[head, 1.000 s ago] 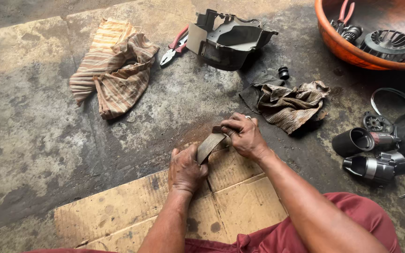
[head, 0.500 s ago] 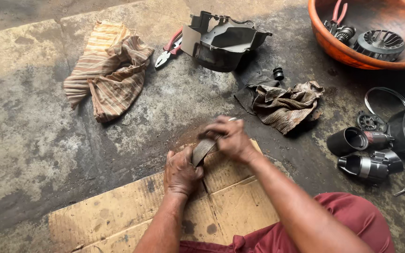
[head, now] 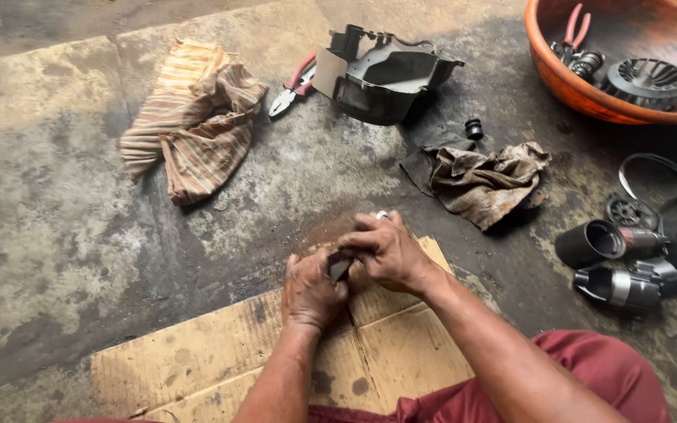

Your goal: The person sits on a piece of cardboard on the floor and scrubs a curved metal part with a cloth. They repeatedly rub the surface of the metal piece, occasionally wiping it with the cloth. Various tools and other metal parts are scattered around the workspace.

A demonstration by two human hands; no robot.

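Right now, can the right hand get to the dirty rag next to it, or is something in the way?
Probably yes. The right hand sits close to the crumpled rag, with only bare floor between. But it is closed on the small dark part together with the left hand, so it would have to let go.

A small dark curved piece [head: 339,267] — worn, dull grey-brown — sits pinched between the left hand [head: 313,291] and the right hand [head: 386,251]. Only a short stretch shows between the fingers — the right hand covers its far end, the left grips its near end.
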